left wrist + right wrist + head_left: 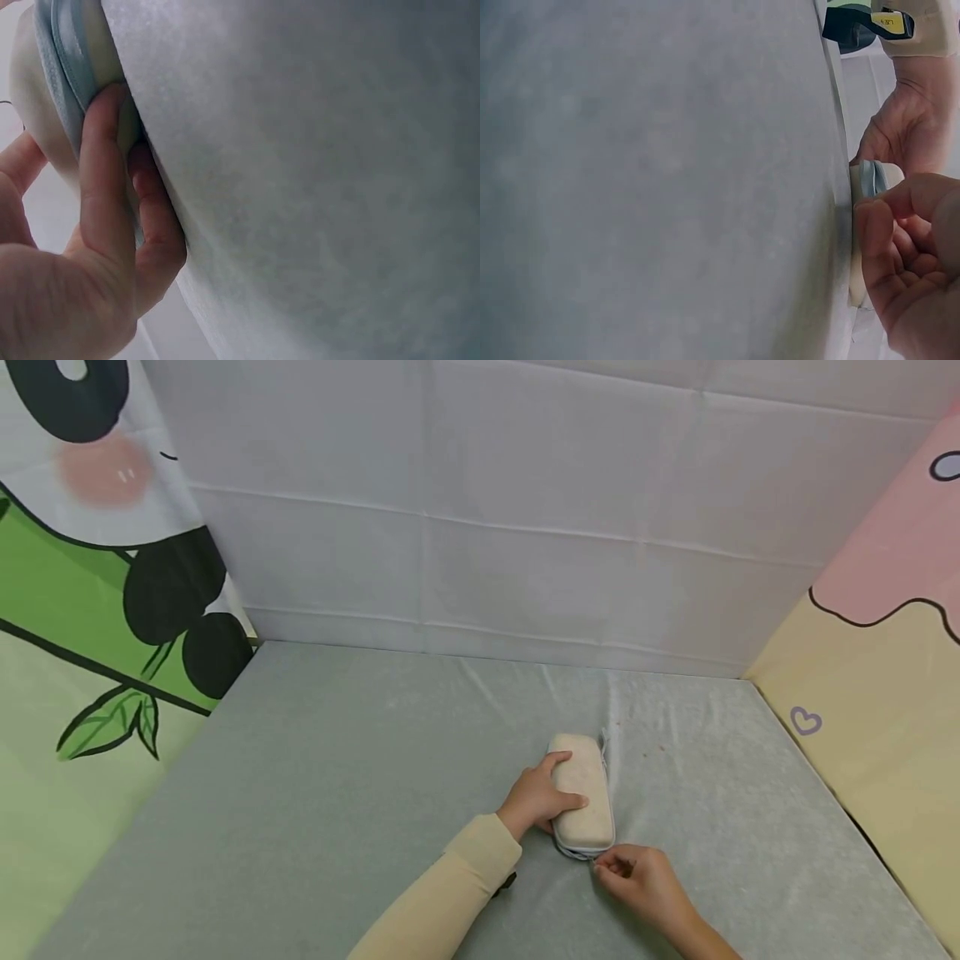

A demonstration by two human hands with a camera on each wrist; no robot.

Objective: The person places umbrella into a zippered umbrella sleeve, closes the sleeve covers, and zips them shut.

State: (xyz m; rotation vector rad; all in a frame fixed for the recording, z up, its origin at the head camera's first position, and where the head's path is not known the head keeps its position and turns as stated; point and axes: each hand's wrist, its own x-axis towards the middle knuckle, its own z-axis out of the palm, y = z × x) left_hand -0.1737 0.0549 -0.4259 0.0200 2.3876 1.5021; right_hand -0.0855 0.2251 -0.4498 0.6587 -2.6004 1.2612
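A cream zip case (583, 785) with a grey-blue zipper band lies on the grey cloth, its long side running away from me. My left hand (536, 795) grips it from the left, thumb across the top. In the left wrist view, the fingers of that hand (105, 172) press against the zipper band (71, 60) and the case's side. At the near right corner, my right hand (647, 881) pinches something small at the zipper, probably the pull, which the fingertips hide. The right wrist view shows its thumb and forefinger (877, 217) together beside the zipper band (871, 178).
Grey cloth (337, 793) covers the table. A white hanging sheet (525, 527) stands behind it, a green panda-print panel (97, 652) on the left and a pink and yellow panel (885, 693) on the right. A dark strap (862, 26) sits at the left wrist.
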